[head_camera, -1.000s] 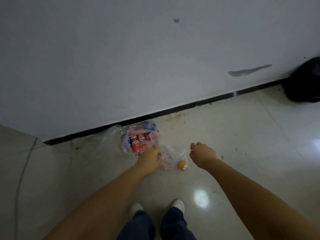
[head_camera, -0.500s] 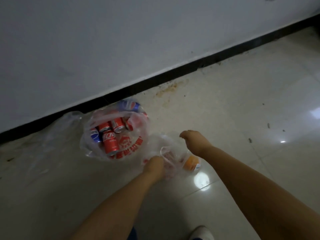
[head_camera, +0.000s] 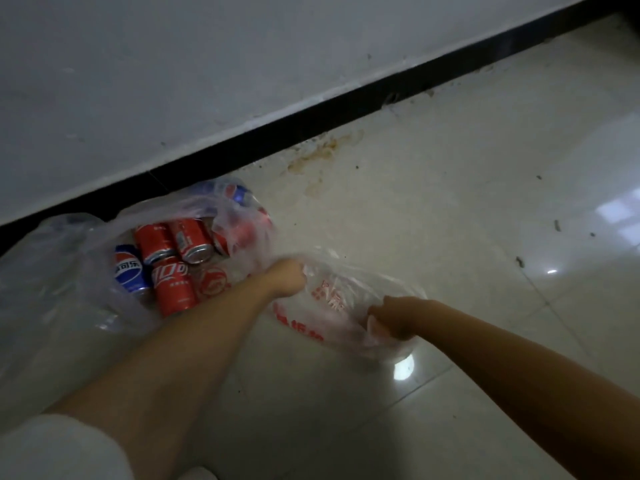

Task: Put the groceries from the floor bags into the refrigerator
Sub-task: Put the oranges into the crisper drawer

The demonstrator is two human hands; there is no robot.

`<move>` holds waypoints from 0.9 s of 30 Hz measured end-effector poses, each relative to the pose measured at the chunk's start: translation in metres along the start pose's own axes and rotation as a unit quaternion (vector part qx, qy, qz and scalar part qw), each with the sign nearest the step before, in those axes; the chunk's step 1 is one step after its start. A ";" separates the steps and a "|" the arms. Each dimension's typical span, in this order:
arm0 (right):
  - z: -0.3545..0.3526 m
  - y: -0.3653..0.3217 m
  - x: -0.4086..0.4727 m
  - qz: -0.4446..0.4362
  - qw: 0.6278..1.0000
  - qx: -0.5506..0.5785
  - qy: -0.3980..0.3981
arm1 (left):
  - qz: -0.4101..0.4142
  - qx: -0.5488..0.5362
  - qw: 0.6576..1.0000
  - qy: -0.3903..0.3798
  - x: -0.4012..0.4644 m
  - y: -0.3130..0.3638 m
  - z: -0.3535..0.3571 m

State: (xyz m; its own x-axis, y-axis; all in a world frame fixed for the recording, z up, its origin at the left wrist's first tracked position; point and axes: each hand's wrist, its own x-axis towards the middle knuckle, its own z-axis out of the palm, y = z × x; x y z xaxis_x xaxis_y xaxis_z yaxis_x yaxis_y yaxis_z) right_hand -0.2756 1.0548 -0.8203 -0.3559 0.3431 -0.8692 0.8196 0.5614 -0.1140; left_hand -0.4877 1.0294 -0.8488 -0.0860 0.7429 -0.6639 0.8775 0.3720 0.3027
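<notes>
Both hands are now gripping the small printed bag (head_camera: 332,306), which lay untouched on the floor (head_camera: 450,202) a second ago, so unpacking is likely beginning. A person's left hand (head_camera: 285,277) is closing its grip on the bag's far edge while the right hand (head_camera: 391,317) is clenching the near edge, arms outstretched downward. Soda cans (head_camera: 173,258) are sitting in the clear bag (head_camera: 69,271) just beside it, near the wall (head_camera: 242,64).
</notes>
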 end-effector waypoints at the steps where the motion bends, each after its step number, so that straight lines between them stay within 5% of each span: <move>1: 0.005 -0.001 -0.001 0.004 1.000 0.028 0.008 | 0.014 0.022 0.999 -0.026 -0.002 0.004 0.009; 4: 0.015 -0.003 0.006 -0.020 0.993 0.088 0.073 | 0.021 0.053 0.993 -0.103 -0.002 0.008 0.041; 7: 0.011 0.004 0.018 -0.051 0.997 0.057 -0.011 | 0.027 0.045 0.988 -0.145 0.003 0.010 0.060; 9: 0.002 0.012 0.022 -0.026 0.992 0.101 -0.074 | 0.035 0.028 0.991 -0.123 0.007 0.011 0.059; 13: -0.012 0.030 0.034 0.069 0.970 0.228 0.043 | 0.055 0.000 0.995 -0.085 0.011 0.013 0.052; 19: 0.008 0.009 0.040 0.118 0.989 0.070 0.056 | 0.077 0.052 0.993 -0.076 0.007 0.016 0.056; 27: 0.028 -0.010 0.058 0.103 0.984 0.131 -0.054 | 0.096 0.067 0.991 -0.059 0.013 0.019 0.058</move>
State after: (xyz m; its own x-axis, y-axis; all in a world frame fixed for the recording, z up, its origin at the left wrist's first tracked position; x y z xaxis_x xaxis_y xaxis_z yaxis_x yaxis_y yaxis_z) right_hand -0.2920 1.0477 -0.8830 -0.1309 0.3395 -0.9314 0.9623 0.2695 -0.0370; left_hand -0.4450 1.0133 -0.8916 0.1369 0.7199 -0.6805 0.9278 0.1475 0.3426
